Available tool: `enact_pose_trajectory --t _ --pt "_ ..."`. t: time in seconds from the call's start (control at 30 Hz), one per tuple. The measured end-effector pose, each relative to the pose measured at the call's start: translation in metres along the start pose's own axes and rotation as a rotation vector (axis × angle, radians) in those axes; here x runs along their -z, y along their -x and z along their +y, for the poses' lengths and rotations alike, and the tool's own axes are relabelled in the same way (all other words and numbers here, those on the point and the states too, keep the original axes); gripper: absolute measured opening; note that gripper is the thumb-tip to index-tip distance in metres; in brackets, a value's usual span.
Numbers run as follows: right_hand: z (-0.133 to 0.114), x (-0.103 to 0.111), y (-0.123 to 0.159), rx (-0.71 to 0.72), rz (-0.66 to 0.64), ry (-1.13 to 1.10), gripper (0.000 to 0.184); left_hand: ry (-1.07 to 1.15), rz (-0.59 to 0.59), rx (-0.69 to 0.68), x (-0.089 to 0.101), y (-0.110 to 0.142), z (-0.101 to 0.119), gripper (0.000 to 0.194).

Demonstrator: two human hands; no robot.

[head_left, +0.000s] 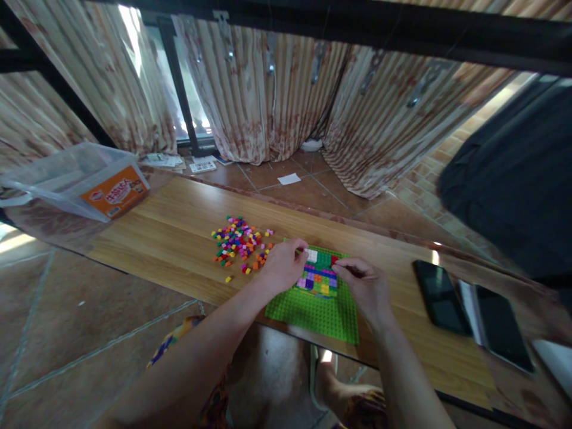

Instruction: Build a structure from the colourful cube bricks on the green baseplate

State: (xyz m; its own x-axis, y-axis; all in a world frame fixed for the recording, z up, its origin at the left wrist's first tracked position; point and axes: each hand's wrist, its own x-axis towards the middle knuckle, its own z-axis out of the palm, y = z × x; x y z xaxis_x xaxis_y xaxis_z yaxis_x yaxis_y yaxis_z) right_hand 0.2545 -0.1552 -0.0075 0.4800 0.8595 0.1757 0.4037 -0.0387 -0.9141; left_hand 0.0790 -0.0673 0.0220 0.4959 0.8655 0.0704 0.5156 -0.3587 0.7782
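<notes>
A green studded baseplate (313, 319) lies on the wooden table, bearing a low block of toy bricks (318, 280) in purple, orange, yellow, blue and green rows. My left hand (285, 264) is at the block's far left corner, thumb and index finger bent together beside a white brick (311, 256). Whatever may be between those fingers is hidden. On the far right corner, my right hand (366, 286) pinches at a red brick (334, 260) with thumb and forefinger. The red brick touches the dark green bricks (324, 260) beside it, or nearly so.
Loose small bricks (239, 241) of many colours are heaped left of the baseplate. A clear plastic box (75, 179) with an orange label stands at the table's far left. Two dark phones (442, 295) lie at the right, with something white between them. Striped curtains (277, 101) hang behind.
</notes>
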Motion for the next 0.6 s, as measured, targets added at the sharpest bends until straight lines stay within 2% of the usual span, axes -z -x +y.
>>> enact_pose_trajectory --t 0.3,0.47,0.6 --pt "0.0013 -0.0060 -0.0033 -0.199 0.031 -0.244 0.028 0.005 -0.005 0.003 -0.0013 -0.0008 -0.0019 0.022" --pt "-0.0013 -0.0069 -0.0044 -0.325 0.007 -0.403 0.034 -0.014 -0.012 0.021 -0.0009 0.0001 0.0011 0.023" --pt "-0.0028 -0.0072 -0.0065 -0.370 0.000 -0.458 0.038 -0.015 -0.007 0.016 -0.0005 0.0009 0.0020 0.023"
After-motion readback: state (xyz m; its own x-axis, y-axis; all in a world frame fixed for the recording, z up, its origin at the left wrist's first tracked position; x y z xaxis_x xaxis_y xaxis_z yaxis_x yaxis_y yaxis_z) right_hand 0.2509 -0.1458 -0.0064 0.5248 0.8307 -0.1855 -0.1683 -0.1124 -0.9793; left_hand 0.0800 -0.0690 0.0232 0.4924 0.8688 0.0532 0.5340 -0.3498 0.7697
